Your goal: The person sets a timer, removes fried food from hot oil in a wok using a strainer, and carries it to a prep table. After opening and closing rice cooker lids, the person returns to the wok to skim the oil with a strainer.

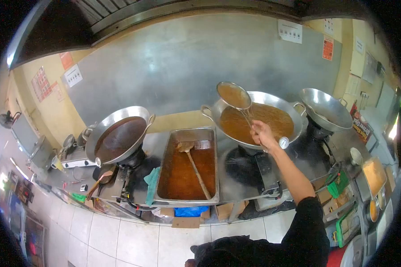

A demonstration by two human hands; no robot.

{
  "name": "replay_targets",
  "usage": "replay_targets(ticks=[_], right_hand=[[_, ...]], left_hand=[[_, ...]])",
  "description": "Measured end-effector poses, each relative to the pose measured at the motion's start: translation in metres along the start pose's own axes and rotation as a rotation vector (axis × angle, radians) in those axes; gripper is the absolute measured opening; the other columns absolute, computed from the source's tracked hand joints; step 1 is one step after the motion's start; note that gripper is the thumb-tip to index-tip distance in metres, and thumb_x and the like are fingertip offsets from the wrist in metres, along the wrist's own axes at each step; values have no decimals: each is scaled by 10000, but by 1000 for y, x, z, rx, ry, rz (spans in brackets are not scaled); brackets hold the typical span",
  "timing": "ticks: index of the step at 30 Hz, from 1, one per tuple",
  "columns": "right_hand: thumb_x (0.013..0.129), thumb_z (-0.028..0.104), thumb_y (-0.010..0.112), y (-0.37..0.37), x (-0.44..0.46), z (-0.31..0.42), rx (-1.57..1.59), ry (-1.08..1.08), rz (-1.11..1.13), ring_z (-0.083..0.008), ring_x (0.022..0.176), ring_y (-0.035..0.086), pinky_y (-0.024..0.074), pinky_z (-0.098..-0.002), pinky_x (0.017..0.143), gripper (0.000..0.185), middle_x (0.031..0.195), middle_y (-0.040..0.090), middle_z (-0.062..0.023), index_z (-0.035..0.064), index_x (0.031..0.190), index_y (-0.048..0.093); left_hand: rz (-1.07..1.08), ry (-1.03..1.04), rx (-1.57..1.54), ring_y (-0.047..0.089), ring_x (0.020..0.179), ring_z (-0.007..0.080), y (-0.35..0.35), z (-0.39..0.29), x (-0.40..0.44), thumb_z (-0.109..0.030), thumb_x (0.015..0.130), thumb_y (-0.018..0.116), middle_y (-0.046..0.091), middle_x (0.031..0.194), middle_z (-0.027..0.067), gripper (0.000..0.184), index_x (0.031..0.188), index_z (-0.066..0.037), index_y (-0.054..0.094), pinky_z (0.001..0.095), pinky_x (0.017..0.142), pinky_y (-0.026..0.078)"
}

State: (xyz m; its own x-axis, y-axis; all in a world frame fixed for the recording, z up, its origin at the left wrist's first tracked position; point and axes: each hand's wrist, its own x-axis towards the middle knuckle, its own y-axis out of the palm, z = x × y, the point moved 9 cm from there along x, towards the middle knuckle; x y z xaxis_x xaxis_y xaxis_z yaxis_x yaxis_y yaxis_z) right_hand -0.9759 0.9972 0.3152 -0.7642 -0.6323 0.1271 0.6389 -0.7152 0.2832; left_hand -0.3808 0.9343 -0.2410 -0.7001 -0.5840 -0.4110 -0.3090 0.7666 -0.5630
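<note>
My right hand (261,134) is closed round the handle of a round wire-mesh skimmer (233,95). The skimmer is raised and tilted at the left side of a large two-handled wok (272,97), which holds brown bubbling liquid, apparently oil. Beside my wrist, a dial thermometer (284,142) sits at the wok's front rim. At the bottom edge, a small sliver is perhaps my left hand (190,263); its fingers are hidden. Left of the wok stands a deep steel pan (165,178) of reddish-brown liquid, with a long-handled spatula (194,168) leaning in it.
Another wok (137,112) with dark liquid stands left, and a third wok (314,96) right. A teal cloth (152,184) hangs beside the steel pan. Wooden-handled utensils (101,180) lie at the counter's left. A rack (356,209) with trays and green baskets stands close on my right.
</note>
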Motion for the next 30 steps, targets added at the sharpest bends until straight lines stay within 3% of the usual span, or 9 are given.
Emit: replay_targets(ticks=[5, 6, 7, 10, 13, 15, 17, 29, 30], right_hand=[[878, 86, 451, 51, -29, 0, -688, -95, 149, -120, 381, 441, 345, -270, 350, 380, 626, 518, -78, 33, 1248, 390], [870, 72, 453, 63, -37, 5, -876, -143, 157, -235, 468, 546, 433, -358, 450, 394, 680, 572, -166, 38, 1256, 383], [870, 72, 453, 69, -37, -4, -874, -143, 192, -235, 468, 546, 433, -358, 450, 394, 680, 572, -166, 38, 1256, 383], [854, 32, 446, 108, -59, 0, -1165, -265, 270, -435, 789, 567, 432, -465, 696, 373, 829, 558, -310, 14, 1224, 406], [850, 11, 431, 121, -59, -29, -1451, -219, 459, -420, 802, 576, 426, -464, 682, 371, 850, 563, -305, -7, 1219, 396], [853, 6, 418, 120, -52, -48, -1479, -229, 527, -417, 795, 570, 422, -463, 680, 348, 841, 559, -300, -14, 1200, 404], [856, 2, 404, 126, -49, -64, -1509, -242, 582, -414, 788, 564, 418, -462, 678, 327, 832, 554, -296, -21, 1182, 413], [843, -39, 359, 117, -20, -136, -1458, -119, 525, -389, 825, 564, 412, -478, 695, 417, 863, 542, -293, -26, 1259, 384], [836, -24, 385, 121, -15, -132, -1471, -187, 539, -420, 828, 558, 421, -492, 686, 311, 832, 546, -310, -35, 1143, 430]], left_hand=[[-101, 23, -182, 624, 730, 310, 6, 24, -24, -291, 748, 580, 638, 771, 163, 254, 829, -59, 648, 386, 655, 485], [-129, 42, -248, 624, 729, 309, 10, 29, -31, -291, 748, 581, 638, 771, 163, 255, 829, -59, 648, 386, 654, 485], [-119, 63, -157, 618, 761, 318, 9, 22, -31, -283, 753, 553, 637, 791, 164, 246, 822, -68, 651, 398, 670, 485], [-71, 50, 105, 599, 859, 348, 4, 1, -32, -261, 767, 467, 631, 858, 174, 255, 801, -98, 661, 437, 720, 484], [-25, -83, 80, 598, 845, 356, 13, 16, -32, -266, 764, 468, 628, 870, 177, 251, 774, -96, 653, 444, 724, 481], [-179, -96, -320, 598, 847, 353, 32, 59, -24, -283, 769, 468, 630, 874, 169, 261, 776, -104, 658, 440, 733, 481], [41, -132, 222, 596, 858, 351, 28, 33, -25, -285, 770, 474, 632, 875, 165, 257, 796, -111, 663, 436, 747, 482], [-128, -242, -87, 590, 867, 361, 10, 8, -53, -314, 776, 499, 629, 880, 180, 287, 831, -83, 662, 442, 745, 480], [-94, -259, -29, 589, 866, 359, 7, 2, -53, -331, 780, 496, 627, 890, 175, 294, 837, -95, 663, 438, 746, 480]])
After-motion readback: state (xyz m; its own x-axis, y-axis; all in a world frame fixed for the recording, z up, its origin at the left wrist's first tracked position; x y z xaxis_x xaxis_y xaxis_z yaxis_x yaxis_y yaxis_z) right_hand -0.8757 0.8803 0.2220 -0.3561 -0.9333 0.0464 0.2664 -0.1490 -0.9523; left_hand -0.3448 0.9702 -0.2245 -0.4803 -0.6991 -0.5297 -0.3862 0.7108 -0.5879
